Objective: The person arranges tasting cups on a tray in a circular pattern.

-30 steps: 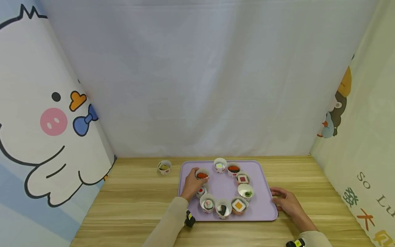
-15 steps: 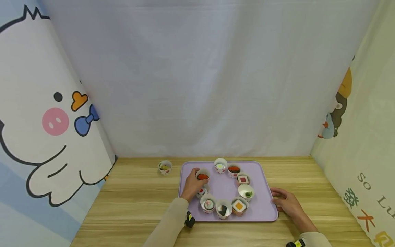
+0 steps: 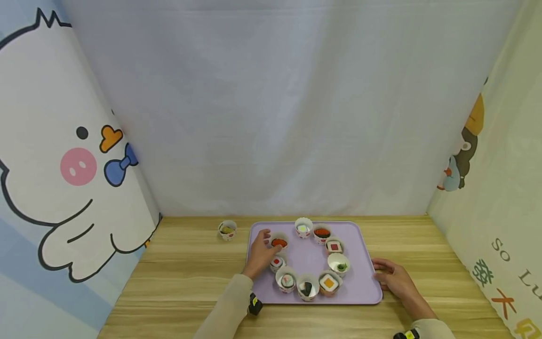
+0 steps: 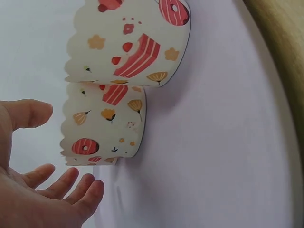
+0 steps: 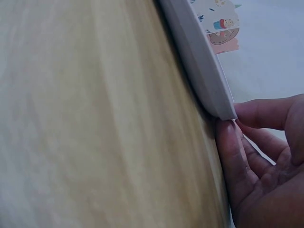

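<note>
In the head view my left hand [image 3: 259, 255] is beside a paper cup [image 3: 279, 238] with a red-topped sushi piece, at the left of a lilac tray [image 3: 362, 287]. Its fingers are spread, and the left wrist view shows thumb and fingers apart from the printed cups [image 4: 104, 118]. My right hand [image 3: 394, 278] pinches the tray's right edge. In the right wrist view its thumb and a finger meet at the tray rim [image 5: 202, 66]. Several more cups with sushi pieces stand in a ring on the tray, among them one with an orange-centred piece [image 3: 328, 283].
One paper cup with a yellowish piece [image 3: 227, 230] stands on the wooden table [image 3: 178, 273], left of the tray. A pale curtain [image 3: 271, 117] hangs behind the table. Printed cloths flank it on the left [image 3: 84, 197] and right [image 3: 474, 221].
My left hand has loosened its fingers from the red-topped cup and drawn slightly left. The cup stays on the tray. My right hand holds its place at the tray edge.
</note>
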The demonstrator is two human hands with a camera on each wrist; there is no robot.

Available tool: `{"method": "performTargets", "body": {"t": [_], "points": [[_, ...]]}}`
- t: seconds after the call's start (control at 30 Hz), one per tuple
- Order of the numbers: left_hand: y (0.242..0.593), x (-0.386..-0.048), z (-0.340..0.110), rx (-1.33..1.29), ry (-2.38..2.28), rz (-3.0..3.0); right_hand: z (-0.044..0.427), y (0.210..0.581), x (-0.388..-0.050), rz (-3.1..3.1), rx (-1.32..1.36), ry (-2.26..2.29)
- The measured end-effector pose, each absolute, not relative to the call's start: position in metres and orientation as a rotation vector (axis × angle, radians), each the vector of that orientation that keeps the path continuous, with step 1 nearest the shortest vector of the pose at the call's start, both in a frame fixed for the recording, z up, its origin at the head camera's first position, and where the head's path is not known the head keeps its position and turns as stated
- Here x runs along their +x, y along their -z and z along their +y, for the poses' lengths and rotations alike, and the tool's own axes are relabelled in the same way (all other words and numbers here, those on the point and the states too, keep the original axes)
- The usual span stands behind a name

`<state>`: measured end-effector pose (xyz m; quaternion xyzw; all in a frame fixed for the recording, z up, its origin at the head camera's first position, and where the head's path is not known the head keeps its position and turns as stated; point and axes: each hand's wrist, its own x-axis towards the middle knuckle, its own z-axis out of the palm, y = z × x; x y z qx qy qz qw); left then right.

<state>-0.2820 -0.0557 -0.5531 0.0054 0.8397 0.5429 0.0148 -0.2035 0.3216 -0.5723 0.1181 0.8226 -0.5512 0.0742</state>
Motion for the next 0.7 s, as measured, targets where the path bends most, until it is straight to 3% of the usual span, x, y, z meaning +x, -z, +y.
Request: {"method": "performTargets", "body": {"t": [0.7], "points": [[0.527,-0.276,-0.098,0.026,-1.878,2.613,0.321,0.575,-0.204,2.461,0.350,1.662]]}}
